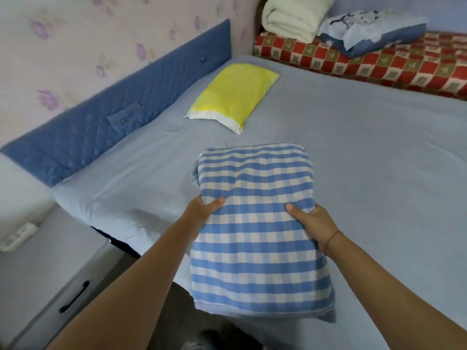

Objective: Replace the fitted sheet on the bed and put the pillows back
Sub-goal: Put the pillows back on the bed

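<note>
A pale blue fitted sheet (353, 160) covers the bed, stretched smooth with a few creases near the left corner. I hold a blue-and-white checked pillow (257, 236) over the bed's near edge. My left hand (202, 210) grips its left side, thumb on top. My right hand (313, 223) grips its right side, thumb pressed into the fabric. A yellow pillow (235, 94) with a white end lies flat on the sheet near the blue quilted headboard (113, 114).
A red patterned cover (379, 61) runs along the bed's far side, bearing a rolled white blanket (295, 16) and a blue printed pillow (374, 31). A grey bedside cabinet (45, 286) with a white power strip (17, 236) stands at the left.
</note>
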`<state>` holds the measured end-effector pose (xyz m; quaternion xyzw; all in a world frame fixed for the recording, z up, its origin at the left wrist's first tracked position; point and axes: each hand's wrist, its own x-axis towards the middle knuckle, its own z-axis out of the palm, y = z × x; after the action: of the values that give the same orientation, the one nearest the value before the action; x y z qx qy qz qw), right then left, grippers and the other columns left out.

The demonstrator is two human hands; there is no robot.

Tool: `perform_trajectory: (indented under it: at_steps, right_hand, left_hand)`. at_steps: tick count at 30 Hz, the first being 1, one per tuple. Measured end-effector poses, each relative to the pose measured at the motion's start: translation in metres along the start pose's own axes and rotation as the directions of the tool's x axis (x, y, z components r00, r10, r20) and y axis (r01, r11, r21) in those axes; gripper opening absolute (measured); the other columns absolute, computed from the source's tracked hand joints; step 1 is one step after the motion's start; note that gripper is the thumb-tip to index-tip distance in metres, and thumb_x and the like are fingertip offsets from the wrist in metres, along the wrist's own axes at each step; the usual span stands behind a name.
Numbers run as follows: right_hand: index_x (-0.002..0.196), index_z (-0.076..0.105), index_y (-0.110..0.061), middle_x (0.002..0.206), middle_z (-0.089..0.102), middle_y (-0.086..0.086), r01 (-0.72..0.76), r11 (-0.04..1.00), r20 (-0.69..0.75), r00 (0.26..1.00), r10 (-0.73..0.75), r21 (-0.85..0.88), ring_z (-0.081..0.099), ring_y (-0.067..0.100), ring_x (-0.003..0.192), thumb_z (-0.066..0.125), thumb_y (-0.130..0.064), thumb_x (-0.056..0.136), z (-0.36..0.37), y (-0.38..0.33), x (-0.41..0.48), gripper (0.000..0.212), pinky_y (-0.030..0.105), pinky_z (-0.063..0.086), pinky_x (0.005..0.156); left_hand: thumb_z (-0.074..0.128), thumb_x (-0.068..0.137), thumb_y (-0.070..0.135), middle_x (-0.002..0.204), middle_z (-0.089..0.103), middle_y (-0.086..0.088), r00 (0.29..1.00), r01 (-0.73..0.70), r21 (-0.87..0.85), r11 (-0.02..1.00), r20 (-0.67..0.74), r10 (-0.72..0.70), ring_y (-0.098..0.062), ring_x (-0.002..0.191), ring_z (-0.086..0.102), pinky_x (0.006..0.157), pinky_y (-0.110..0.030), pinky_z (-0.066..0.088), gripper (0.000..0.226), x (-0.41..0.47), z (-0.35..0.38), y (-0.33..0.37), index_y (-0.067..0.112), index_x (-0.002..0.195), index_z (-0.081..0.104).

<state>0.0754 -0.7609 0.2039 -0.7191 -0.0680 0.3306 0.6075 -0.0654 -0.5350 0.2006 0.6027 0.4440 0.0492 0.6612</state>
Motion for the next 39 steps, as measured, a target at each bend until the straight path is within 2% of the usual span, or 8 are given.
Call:
perform_trajectory:
  at_steps: [7, 12, 16, 24, 29, 33, 36, 39]
  right_hand:
    - [0.104, 0.06, -0.027, 0.1, 0.068, -0.008, -0.018, 1.0, 0.023, 1.0, 0.018, 0.012, 0.065, 0.011, 0.091, 0.073, -0.031, 0.082, 0.106, -0.025, 0.044, 0.026, 0.024, 0.052, 0.07]
    - [0.112, 0.062, -0.022, 0.104, 0.069, -0.005, -0.032, 0.998, -0.066, 0.997, 0.035, 0.048, 0.066, 0.013, 0.094, 0.074, -0.033, 0.081, 0.186, -0.033, 0.072, 0.035, 0.03, 0.053, 0.078]
    - [0.12, 0.061, -0.02, 0.111, 0.069, -0.002, -0.059, 0.994, -0.126, 0.99, 0.07, 0.089, 0.066, 0.018, 0.099, 0.075, -0.038, 0.079, 0.236, -0.033, 0.093, 0.047, 0.039, 0.053, 0.091]
    - [0.116, 0.059, -0.024, 0.109, 0.069, -0.003, -0.117, 0.978, -0.137, 0.981, 0.141, 0.17, 0.065, 0.016, 0.097, 0.073, -0.035, 0.082, 0.298, -0.027, 0.151, 0.039, 0.034, 0.054, 0.081]
    - [0.124, 0.056, -0.022, 0.114, 0.067, -0.002, -0.166, 0.972, -0.142, 0.971, 0.19, 0.168, 0.064, 0.019, 0.103, 0.073, -0.04, 0.081, 0.335, -0.033, 0.201, 0.049, 0.044, 0.051, 0.096]
    - [0.124, 0.058, -0.021, 0.117, 0.068, 0.0, -0.162, 0.967, -0.162, 0.967, 0.195, 0.199, 0.064, 0.019, 0.104, 0.074, -0.039, 0.08, 0.368, -0.044, 0.251, 0.05, 0.041, 0.051, 0.096]
    - [0.124, 0.057, -0.02, 0.12, 0.066, 0.001, -0.156, 0.966, -0.217, 0.955, 0.201, 0.204, 0.063, 0.019, 0.105, 0.073, -0.035, 0.081, 0.39, -0.048, 0.292, 0.048, 0.036, 0.051, 0.092]
    - [0.141, 0.036, -0.024, 0.131, 0.049, -0.007, -0.163, 0.985, -0.231, 0.958, 0.172, 0.056, 0.048, 0.014, 0.121, 0.072, -0.031, 0.084, 0.407, -0.038, 0.327, 0.068, 0.038, 0.042, 0.105]
  left_hand:
    - [0.075, 0.083, 0.033, 0.124, 0.065, -0.01, 1.0, -0.018, -0.025, 1.0, -0.005, 0.017, -0.028, 0.107, 0.065, 0.094, -0.045, 0.052, 0.059, 0.059, -0.104, 0.024, 0.01, 0.133, 0.053]
    - [0.074, 0.083, 0.034, 0.12, 0.065, -0.006, 0.996, -0.009, 0.01, 1.0, 0.083, 0.008, -0.026, 0.105, 0.065, 0.088, -0.041, 0.054, 0.051, 0.115, -0.174, 0.05, 0.014, 0.127, 0.055]
    - [0.074, 0.083, 0.036, 0.125, 0.063, -0.003, 0.991, -0.028, 0.088, 0.996, 0.136, 0.015, -0.026, 0.111, 0.062, 0.098, -0.048, 0.05, 0.051, 0.161, -0.216, 0.072, 0.019, 0.127, 0.054]
    - [0.08, 0.069, 0.055, 0.13, 0.06, 0.005, 0.989, -0.044, 0.244, 0.969, 0.15, 0.007, -0.023, 0.113, 0.06, 0.099, -0.05, 0.049, 0.079, 0.247, -0.261, 0.094, 0.024, 0.135, 0.051]
    - [0.077, 0.049, 0.078, 0.134, 0.058, 0.009, 0.989, -0.025, 0.343, 0.939, 0.145, -0.026, -0.02, 0.116, 0.059, 0.099, -0.049, 0.048, 0.101, 0.316, -0.293, 0.101, 0.037, 0.137, 0.046]
    - [0.075, 0.076, 0.054, 0.13, 0.058, 0.005, 0.983, -0.068, 0.378, 0.923, 0.181, -0.001, -0.022, 0.114, 0.058, 0.101, -0.046, 0.047, 0.072, 0.382, -0.308, 0.129, 0.025, 0.136, 0.049]
    - [0.076, 0.071, 0.059, 0.136, 0.056, 0.003, 0.973, -0.15, 0.407, 0.901, 0.224, 0.061, -0.022, 0.12, 0.055, 0.105, -0.045, 0.044, 0.081, 0.435, -0.315, 0.144, 0.026, 0.14, 0.048]
    - [0.075, 0.068, 0.064, 0.145, 0.046, 0.006, 0.972, -0.161, 0.391, 0.906, 0.224, 0.076, -0.019, 0.129, 0.047, 0.109, -0.042, 0.04, 0.093, 0.48, -0.324, 0.142, 0.025, 0.145, 0.041]
